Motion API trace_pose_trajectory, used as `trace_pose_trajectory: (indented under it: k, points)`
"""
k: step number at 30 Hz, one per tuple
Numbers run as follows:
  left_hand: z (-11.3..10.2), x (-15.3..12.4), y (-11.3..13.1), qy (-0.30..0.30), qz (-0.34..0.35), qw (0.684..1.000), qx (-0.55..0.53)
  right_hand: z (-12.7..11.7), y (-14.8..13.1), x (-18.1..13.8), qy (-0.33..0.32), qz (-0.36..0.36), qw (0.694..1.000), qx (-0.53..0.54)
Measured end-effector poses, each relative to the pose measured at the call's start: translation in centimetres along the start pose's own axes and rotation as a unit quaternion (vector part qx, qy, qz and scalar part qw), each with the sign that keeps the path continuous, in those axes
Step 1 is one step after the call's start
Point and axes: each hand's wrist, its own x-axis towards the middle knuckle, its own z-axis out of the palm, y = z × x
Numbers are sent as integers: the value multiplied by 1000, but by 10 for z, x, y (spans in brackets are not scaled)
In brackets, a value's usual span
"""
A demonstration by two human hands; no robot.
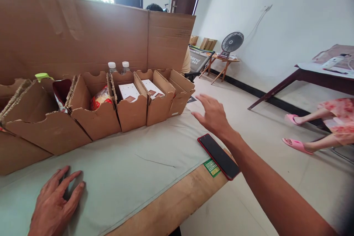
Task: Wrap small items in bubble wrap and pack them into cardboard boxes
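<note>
My left hand (56, 199) rests on the pale cloth (110, 177) at the near left, its fingers spread and nothing in them. My right hand (211, 114) is raised over the table's right end, fingers apart and holding nothing. It is nearest to the last cardboard bin (181, 97) of the row and to a black phone with a red case (218, 156), which lies at the table corner below my wrist. White printed boxes (128, 91) stand in two of the bins. Another bin holds a red and clear food packet (101, 99).
Behind the bins rises a tall cardboard screen (110, 37), with two clear bottles (125, 67) in front of it. A lime-green lid (43, 76) shows at the left. On the right are a fan (232, 41), a dark table (304, 75) and a seated person's legs in pink slippers (298, 145).
</note>
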Motion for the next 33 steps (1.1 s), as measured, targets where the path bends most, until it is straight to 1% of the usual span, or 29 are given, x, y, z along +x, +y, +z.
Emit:
trace_pose_trajectory:
  k: [1, 3, 4, 6, 7, 9, 12, 14, 16, 18, 20, 22, 24, 25, 26, 27, 28, 29, 30, 31, 32, 33]
  points:
    - [0, 0, -2, -9, 1, 1000, 8, -1, -10, 25, 1, -11, 1000, -23]
    - [1, -1, -4, -19, 5, 1000, 18, 1, -25, 66, -34, -33, 997, -55]
    - [1, -1, -4, -20, 8, 1000, 19, 4, -28, 80, -58, -42, 995, -64]
    - [2, -2, -3, -8, 17, 1000, 16, 7, -28, 96, -100, -54, 991, -76]
    - [2, -2, -2, -3, 24, 1000, 14, 8, -25, 98, -115, -56, 988, -84]
    - [3, -2, 0, 5, 34, 999, 13, 4, -17, 91, -134, -58, 984, -98]
    - [3, -2, 4, 3, 30, 999, 17, -14, -7, 65, -155, -61, 980, -110]
    - [3, -2, 5, -3, 22, 1000, 19, -28, -8, 46, -174, -64, 977, -108]
    - [2, -2, 6, -5, 18, 1000, 9, -42, -17, 31, -197, -73, 973, -95]
    - [0, -1, 5, -9, 11, 1000, -9, -53, -35, 24, -221, -88, 968, -78]
    - [-3, -1, 4, -24, 1, 999, -29, -61, -60, 23, -244, -103, 962, -60]
    - [-6, 0, 4, -31, -12, 998, -44, -70, -91, 26, -262, -120, 957, -34]
    - [-9, 0, 7, -16, -24, 998, -60, -81, -126, 28, -274, -150, 950, -1]
    - [-11, 0, 9, -5, -31, 997, -67, -88, -142, 27, -281, -165, 945, 31]
    - [-12, 0, 13, 4, -37, 997, -74, -97, -158, 24, -288, -175, 937, 89]
    - [-14, 0, 16, 7, -44, 996, -81, -107, -170, 21, -294, -179, 922, 175]
    - [-16, 1, 19, 9, -52, 995, -90, -117, -178, 16, -291, -172, 898, 281]
    - [-18, 1, 22, 8, -59, 993, -100, -127, -182, 11, -274, -157, 866, 388]
    - [-20, 1, 25, 5, -67, 991, -112, -135, -180, 6, -237, -133, 834, 480]
    - [-22, 0, 27, 2, -73, 989, -126, -140, -173, 1, -181, -106, 813, 544]
    - [-25, -1, 29, 1, -78, 987, -141, -142, -161, -4, -114, -77, 808, 572]
    - [-28, -3, 32, -1, -81, 984, -157, -138, -145, -10, -41, -39, 813, 580]
